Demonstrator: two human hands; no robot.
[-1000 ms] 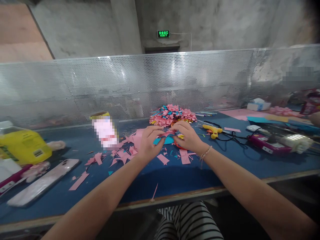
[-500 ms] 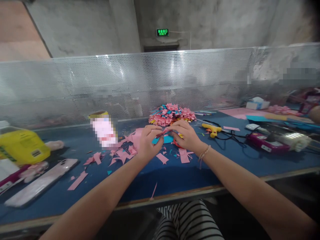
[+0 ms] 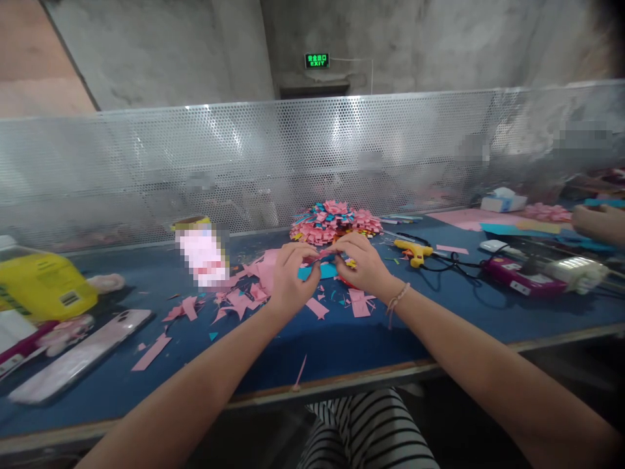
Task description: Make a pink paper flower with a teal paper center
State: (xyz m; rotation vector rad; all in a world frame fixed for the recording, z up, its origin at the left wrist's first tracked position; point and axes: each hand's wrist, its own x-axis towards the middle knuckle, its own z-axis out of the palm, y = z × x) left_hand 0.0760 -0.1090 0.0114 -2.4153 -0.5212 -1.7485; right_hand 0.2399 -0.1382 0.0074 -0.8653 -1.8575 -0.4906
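Note:
Between the fingertips of both hands is a small piece of pink paper (image 3: pixel 323 255), mostly hidden by the fingers. My left hand (image 3: pixel 295 273) pinches it from the left, and my right hand (image 3: pixel 360 264) grips its other side. Below them lies a blue sheet of paper (image 3: pixel 319 271), partly covered. Just beyond the hands rests a pile of pink and blue folded paper pieces (image 3: pixel 334 220). Pink paper scraps (image 3: pixel 244 301) spread beside my left hand. Something red-orange shows in part under my right hand.
A yellow glue gun (image 3: pixel 415 252) with a black cord lies to the right, near a purple device (image 3: pixel 525 277). At left are a phone (image 3: pixel 81 358), a yellow-labelled jug (image 3: pixel 46 283) and a lit screen (image 3: pixel 202 255). Another person's hand (image 3: pixel 600 221) shows at far right. A perforated metal panel (image 3: pixel 254 156) stands behind.
The pink paper between my fingers has shifted slightly, and my hands stay almost in place. At far right, the other person's hand has come further into view.

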